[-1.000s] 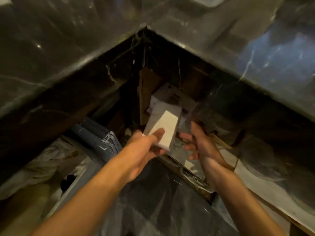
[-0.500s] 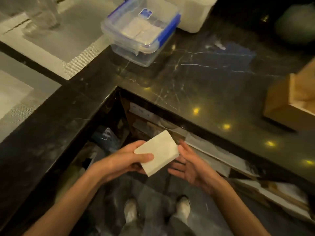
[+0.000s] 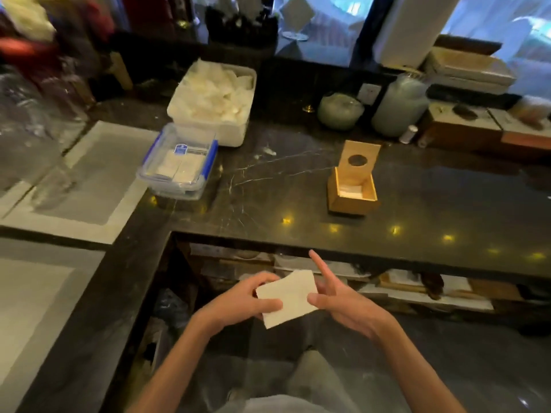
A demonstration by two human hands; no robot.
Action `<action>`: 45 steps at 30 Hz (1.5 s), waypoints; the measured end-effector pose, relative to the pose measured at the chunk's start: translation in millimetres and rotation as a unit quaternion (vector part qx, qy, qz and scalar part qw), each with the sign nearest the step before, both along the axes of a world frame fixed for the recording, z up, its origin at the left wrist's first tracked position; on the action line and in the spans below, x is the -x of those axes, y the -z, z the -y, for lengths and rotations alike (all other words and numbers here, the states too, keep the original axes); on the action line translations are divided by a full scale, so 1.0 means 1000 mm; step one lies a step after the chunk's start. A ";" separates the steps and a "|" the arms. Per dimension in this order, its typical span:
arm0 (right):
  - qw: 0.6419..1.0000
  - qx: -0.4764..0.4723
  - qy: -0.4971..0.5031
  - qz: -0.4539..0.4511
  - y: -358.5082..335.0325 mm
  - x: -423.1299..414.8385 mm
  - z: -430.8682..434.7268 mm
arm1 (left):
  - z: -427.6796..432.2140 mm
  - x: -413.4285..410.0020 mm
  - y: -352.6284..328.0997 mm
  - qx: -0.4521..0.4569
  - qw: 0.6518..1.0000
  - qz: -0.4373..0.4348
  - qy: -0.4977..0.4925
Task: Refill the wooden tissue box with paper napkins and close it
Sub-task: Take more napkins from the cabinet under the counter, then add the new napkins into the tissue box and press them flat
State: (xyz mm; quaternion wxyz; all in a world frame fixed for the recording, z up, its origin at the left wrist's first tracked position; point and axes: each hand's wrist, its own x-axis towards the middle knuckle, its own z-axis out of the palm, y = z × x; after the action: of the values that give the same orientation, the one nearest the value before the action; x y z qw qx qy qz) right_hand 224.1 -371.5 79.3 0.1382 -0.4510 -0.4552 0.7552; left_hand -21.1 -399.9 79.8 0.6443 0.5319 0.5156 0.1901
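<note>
While open-lidded on the counter, wooden tissue box (image 3: pixel 352 189); napkin stack (image 3: pixel 287 296) pinched between left hand (image 3: pixel 238 302) and right hand (image 3: pixel 343 305).

Two hands (image 3: pixel 238 302) (image 3: pixel 343 299), one napkin stack (image 3: pixel 286 296), one open wooden tissue box (image 3: pixel 353 186), two plastic tubs (image 3: pixel 179 162) (image 3: pixel 214 99), two jars (image 3: pixel 340 110) (image 3: pixel 399 105).

Two bare forearms reaching forward at waist height, left hand (image 3: pixel 238 302) curled with thumb pressed on top of a white folded stack of paper napkins (image 3: pixel 287 296), right hand (image 3: pixel 343 302) pinching its opposite edge, index finger extended upward
</note>
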 end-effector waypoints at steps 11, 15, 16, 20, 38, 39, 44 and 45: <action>0.967 -0.224 0.089 0.085 0.000 0.007 -0.064 | -0.087 -0.004 -0.009 -0.237 0.964 -0.113 0.038; 0.942 -0.299 0.096 0.113 0.012 0.006 -0.122 | -0.135 -0.015 0.002 -0.298 0.949 -0.106 -0.010; 0.939 -0.308 0.090 0.122 0.015 0.006 -0.137 | -0.146 -0.018 0.008 -0.301 0.947 -0.111 -0.029; 0.929 -0.331 0.088 0.138 0.041 0.005 -0.188 | -0.188 -0.033 0.040 -0.305 0.941 -0.121 -0.087; 0.960 -0.219 0.073 0.158 0.123 -0.007 -0.238 | -0.239 -0.057 0.127 -0.141 0.975 -0.129 -0.110; 0.963 -0.206 0.083 0.153 0.123 -0.004 -0.237 | -0.239 -0.058 0.127 -0.136 0.977 -0.123 -0.111; 0.973 -0.163 0.108 0.120 0.122 0.005 -0.232 | -0.239 -0.066 0.128 -0.125 0.979 -0.109 -0.122; 0.975 -0.156 0.109 0.114 0.121 0.006 -0.232 | -0.239 -0.067 0.129 -0.125 0.978 -0.106 -0.129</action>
State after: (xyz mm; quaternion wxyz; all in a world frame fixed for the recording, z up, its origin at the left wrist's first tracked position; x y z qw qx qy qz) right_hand 218.1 -139.7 -41.9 0.2356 -0.5540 -0.5281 0.5989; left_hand 45.4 -161.2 -49.4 0.4842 0.5548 0.6174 0.2766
